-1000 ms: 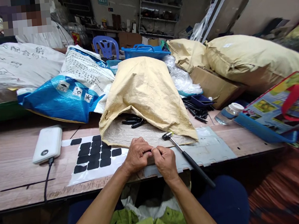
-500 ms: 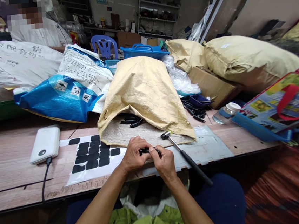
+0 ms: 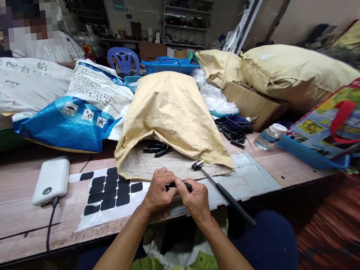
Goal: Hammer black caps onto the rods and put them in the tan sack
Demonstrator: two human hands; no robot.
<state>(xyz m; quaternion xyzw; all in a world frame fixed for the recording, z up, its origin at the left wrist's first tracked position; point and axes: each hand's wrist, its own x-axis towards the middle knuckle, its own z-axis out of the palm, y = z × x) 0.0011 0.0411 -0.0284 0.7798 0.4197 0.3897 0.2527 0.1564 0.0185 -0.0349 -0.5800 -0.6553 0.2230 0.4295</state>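
Note:
Between my two hands is a small dark, elongated piece, mostly covered by fingers; its exact kind I cannot make out. My left hand is closed around its left end, and my right hand pinches the other end with the thumb on top. Just beyond them lies the open mouth of a tan woven sack, with several similar black pieces inside. A hammer with a black handle rests right of my right hand, its head on the sack's lip. To the left is a sheet of black square stickers.
A white power bank with a cable sits at the left. Farther right are more black pieces, a clear jar and a colourful bag. A blue-and-white sack lies at the back left. A person is behind it.
The camera view has shifted slightly. My right thumb has moved a little left along the dark piece, and both hands still hold it at the same spot.

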